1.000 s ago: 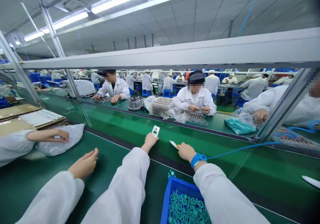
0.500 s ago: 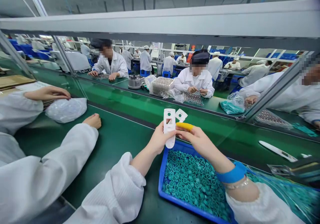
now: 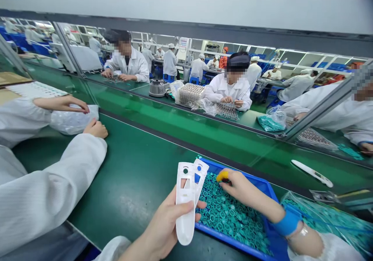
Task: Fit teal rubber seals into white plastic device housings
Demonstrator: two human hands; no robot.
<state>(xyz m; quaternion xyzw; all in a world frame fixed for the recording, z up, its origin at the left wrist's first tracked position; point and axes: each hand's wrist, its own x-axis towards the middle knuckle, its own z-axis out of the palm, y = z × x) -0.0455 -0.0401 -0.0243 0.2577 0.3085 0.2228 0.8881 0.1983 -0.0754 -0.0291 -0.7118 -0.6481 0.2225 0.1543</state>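
Observation:
In the head view my left hand [image 3: 163, 224] grips two white plastic housings, fanned apart. The front housing [image 3: 185, 214] is long, with a round hole and a square window near its top; the rear housing [image 3: 201, 171] leans out to the right behind it. My right hand [image 3: 243, 191] reaches into a blue bin [image 3: 271, 199], its bent fingertips down among small teal rings [image 3: 230, 218]. A yellow finger cot [image 3: 222, 175] covers one fingertip. Whatever those fingertips pinch is hidden. A blue band [image 3: 287, 220] circles my right wrist.
Left of me, a co-worker's hands [image 3: 96, 128] rest by a white plastic bag [image 3: 70, 120]. A clear bag of teal parts [image 3: 329, 218] lies right of the bin. Beyond the green barrier lies a white stick-shaped device [image 3: 311, 173]. Several people work across the line.
My hands have come apart. The left brought the housings down and nearer me; the right moved down into the bin of teal rings. The view has tilted down.

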